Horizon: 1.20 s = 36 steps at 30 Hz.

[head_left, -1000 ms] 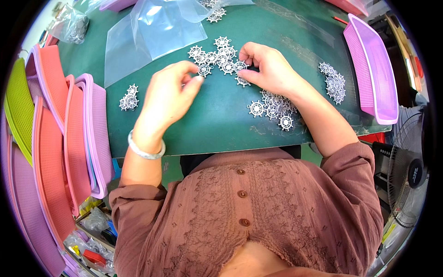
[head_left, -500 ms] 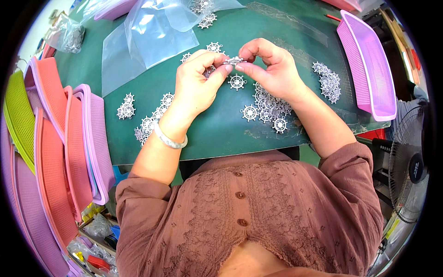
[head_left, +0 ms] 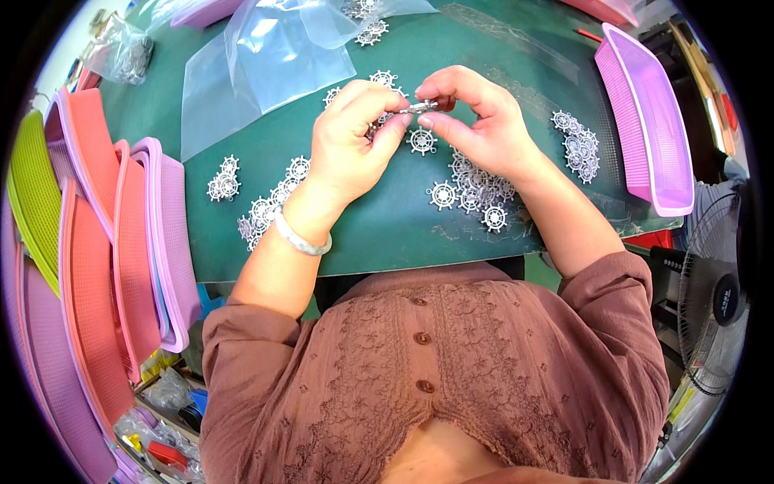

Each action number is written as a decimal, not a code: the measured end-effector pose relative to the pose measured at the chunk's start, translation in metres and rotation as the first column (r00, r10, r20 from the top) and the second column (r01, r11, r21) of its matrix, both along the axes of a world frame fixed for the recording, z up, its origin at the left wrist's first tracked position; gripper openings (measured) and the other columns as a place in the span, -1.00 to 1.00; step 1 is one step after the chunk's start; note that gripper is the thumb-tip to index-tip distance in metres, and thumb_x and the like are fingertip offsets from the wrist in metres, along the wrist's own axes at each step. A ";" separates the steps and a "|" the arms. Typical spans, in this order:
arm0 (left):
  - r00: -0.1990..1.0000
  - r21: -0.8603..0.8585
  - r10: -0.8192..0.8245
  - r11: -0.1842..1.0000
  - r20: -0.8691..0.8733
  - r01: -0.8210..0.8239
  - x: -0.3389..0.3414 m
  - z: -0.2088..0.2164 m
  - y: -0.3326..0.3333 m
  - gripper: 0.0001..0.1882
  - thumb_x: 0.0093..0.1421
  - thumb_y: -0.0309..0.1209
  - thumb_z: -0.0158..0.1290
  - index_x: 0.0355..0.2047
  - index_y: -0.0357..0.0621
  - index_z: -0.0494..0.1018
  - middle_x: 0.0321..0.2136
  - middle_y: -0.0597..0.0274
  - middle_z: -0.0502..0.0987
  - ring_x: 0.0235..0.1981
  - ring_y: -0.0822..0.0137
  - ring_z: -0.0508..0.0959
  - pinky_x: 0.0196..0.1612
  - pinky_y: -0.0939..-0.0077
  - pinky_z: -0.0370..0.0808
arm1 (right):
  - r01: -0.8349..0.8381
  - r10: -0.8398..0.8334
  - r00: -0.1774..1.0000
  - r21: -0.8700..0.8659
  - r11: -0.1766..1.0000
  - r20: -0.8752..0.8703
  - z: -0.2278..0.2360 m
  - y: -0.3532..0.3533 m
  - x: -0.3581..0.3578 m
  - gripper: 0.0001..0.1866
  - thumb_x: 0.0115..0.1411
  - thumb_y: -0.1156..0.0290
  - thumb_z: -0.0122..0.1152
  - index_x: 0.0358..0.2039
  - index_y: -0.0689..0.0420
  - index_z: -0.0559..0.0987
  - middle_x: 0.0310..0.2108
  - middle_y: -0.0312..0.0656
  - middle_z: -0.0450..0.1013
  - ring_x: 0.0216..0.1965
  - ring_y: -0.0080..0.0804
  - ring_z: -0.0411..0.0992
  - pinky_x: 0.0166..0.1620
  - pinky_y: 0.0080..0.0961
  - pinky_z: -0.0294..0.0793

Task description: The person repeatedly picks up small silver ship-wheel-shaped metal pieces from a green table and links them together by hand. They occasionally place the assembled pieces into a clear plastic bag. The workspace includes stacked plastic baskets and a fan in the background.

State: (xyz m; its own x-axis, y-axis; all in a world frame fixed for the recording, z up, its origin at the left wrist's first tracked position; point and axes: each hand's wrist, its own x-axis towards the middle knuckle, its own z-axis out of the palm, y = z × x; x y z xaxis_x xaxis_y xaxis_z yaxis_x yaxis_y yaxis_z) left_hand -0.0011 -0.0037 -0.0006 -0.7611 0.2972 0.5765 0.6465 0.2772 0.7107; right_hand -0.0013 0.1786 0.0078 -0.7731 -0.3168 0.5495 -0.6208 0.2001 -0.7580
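Observation:
Above the green table, my left hand [head_left: 352, 133] is closed in a pinch on a small silver ship's-wheel charm [head_left: 421, 106], seen nearly edge-on. Curled around the far side of that charm is my right hand [head_left: 482, 121], thumb below and fingers above it; its exact contact is hard to make out. More silver pieces show partly behind the left fingers. Just below the fingertips a single ship's-wheel charm [head_left: 421, 141] lies flat. A heap of such charms [head_left: 476, 189] spreads beside my right wrist, and a row of them [head_left: 270, 208] runs by my left forearm.
Clear plastic bags [head_left: 270, 73] lie at the far left. Smaller charm groups sit left [head_left: 225, 179] and right [head_left: 577, 145]. A purple basket [head_left: 649, 129] stands at the right edge, near a fan [head_left: 713, 294]. Stacked pink, purple and green baskets [head_left: 105, 234] crowd the left.
The right thumb and index finger have parted a little around the charm, which has tilted between my hands. The whole view has shifted slightly; the loose charms lie as before.

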 end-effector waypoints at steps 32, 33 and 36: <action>0.993 -0.053 0.037 0.998 -0.112 -0.043 0.003 0.004 0.000 -0.86 -0.08 -0.64 0.10 -0.46 -0.22 0.45 -0.50 0.30 0.44 -0.60 0.55 0.34 -0.58 0.72 0.27 | -0.067 0.067 0.998 -0.011 0.998 -0.013 0.000 0.001 -0.001 -0.82 -0.03 0.58 0.21 -0.34 0.22 0.53 -0.40 -0.24 0.44 -0.42 -0.54 0.38 -0.32 -0.64 0.38; 0.992 -0.055 0.038 0.997 -0.123 -0.045 0.003 0.004 0.000 -0.86 -0.08 -0.63 0.11 -0.46 -0.23 0.45 -0.50 0.30 0.44 -0.60 0.56 0.34 -0.59 0.72 0.27 | -0.074 0.073 0.996 -0.006 0.997 -0.042 0.000 0.002 -0.001 -0.83 -0.03 0.59 0.21 -0.35 0.21 0.53 -0.40 -0.23 0.44 -0.41 -0.54 0.38 -0.32 -0.64 0.38; 0.999 -0.017 0.033 0.999 0.002 -0.033 0.005 0.006 0.000 -0.87 -0.08 -0.62 0.12 -0.46 -0.23 0.45 -0.51 0.31 0.43 -0.61 0.57 0.32 -0.58 0.73 0.26 | -0.091 0.100 0.985 -0.067 0.994 0.141 0.001 0.003 0.001 -0.86 0.00 0.60 0.19 -0.37 0.23 0.54 -0.38 -0.24 0.45 -0.37 -0.57 0.39 -0.32 -0.66 0.39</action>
State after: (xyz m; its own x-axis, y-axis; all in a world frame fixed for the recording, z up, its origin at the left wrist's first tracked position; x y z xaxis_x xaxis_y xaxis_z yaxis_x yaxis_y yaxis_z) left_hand 0.0038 -0.0037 0.0054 -0.7720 0.2821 0.5697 0.6353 0.3103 0.7072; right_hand -0.0003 0.1817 0.0087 -0.8131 -0.3629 0.4551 -0.5185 0.0961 -0.8497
